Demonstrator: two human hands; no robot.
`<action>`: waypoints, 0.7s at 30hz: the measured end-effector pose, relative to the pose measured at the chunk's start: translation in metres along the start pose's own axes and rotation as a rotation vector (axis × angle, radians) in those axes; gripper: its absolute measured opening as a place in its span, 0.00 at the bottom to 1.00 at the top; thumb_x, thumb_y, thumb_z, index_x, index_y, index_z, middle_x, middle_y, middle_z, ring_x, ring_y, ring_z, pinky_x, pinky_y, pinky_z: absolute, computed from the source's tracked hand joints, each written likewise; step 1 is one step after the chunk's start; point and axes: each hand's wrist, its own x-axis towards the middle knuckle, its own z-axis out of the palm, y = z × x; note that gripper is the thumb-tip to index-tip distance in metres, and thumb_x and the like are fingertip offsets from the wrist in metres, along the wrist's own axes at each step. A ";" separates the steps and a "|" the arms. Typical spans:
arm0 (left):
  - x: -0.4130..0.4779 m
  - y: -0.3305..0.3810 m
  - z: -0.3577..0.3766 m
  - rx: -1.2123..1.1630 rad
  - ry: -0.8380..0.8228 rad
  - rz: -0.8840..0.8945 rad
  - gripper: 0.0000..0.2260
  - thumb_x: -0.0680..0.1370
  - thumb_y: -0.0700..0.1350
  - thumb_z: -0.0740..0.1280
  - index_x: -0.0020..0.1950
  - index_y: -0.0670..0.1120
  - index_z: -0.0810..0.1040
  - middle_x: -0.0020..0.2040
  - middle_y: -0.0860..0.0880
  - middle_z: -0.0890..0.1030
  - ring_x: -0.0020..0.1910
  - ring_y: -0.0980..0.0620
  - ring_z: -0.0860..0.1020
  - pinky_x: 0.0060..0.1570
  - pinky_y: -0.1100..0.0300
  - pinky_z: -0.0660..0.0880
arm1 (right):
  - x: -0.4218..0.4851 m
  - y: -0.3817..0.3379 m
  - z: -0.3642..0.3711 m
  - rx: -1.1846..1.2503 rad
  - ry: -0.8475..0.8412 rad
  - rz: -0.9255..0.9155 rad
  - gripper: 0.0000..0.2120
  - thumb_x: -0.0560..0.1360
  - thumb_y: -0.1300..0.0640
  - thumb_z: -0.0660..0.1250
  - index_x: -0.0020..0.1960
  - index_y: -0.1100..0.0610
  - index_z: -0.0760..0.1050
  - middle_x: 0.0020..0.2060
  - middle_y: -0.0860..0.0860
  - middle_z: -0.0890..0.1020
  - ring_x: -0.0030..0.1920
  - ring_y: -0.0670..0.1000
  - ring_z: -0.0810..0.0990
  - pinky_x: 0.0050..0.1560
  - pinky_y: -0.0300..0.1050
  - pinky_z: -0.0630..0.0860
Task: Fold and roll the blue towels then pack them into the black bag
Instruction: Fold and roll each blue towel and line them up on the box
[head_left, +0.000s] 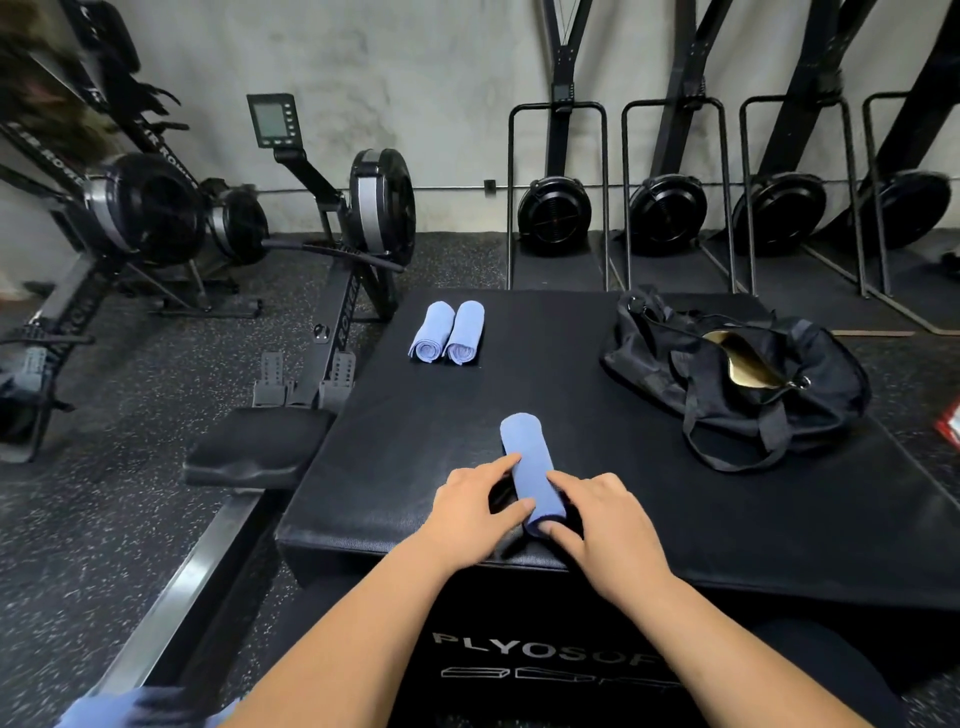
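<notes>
Steadying a rolled blue towel (529, 462) between both grips at the near edge of the plyo box (395, 467).

Left grip (475, 506) is lying open-fingered against the roll's left side, index finger straight along it and thumb touching closer to the near end. Right grip (605, 519) is curling its fingers against the roll's right side, thumb tucking in at the near end. Roll is lying lengthwise, pointing away from the person and leaning slightly left. Two more rolled towels (448, 332) are sitting side by side, touching, near the far left corner. Black bag (737, 384) is slumping toward the far right corner, unzipped, gold lining showing, straps trailing toward the near side. Blurred blue cloth (119, 706) is showing off the box, low on the left.
</notes>
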 end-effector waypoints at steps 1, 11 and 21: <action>0.002 0.000 0.000 -0.005 -0.011 0.002 0.32 0.78 0.66 0.66 0.81 0.64 0.63 0.73 0.61 0.75 0.76 0.53 0.66 0.76 0.46 0.65 | 0.003 -0.001 0.002 -0.008 -0.003 -0.007 0.29 0.77 0.33 0.64 0.75 0.41 0.69 0.51 0.40 0.82 0.54 0.50 0.73 0.53 0.49 0.75; 0.028 -0.005 -0.017 0.152 -0.013 0.029 0.26 0.86 0.61 0.59 0.83 0.60 0.60 0.75 0.58 0.74 0.78 0.51 0.61 0.77 0.51 0.58 | 0.048 -0.007 0.024 -0.051 0.057 0.017 0.26 0.79 0.34 0.62 0.74 0.41 0.73 0.48 0.41 0.82 0.50 0.51 0.74 0.47 0.51 0.76; 0.069 -0.052 -0.034 0.266 0.049 0.021 0.29 0.85 0.65 0.56 0.84 0.58 0.59 0.82 0.58 0.64 0.83 0.48 0.57 0.81 0.49 0.56 | 0.109 -0.012 0.035 0.015 0.078 0.103 0.27 0.77 0.33 0.64 0.74 0.39 0.73 0.46 0.41 0.81 0.52 0.51 0.74 0.51 0.52 0.76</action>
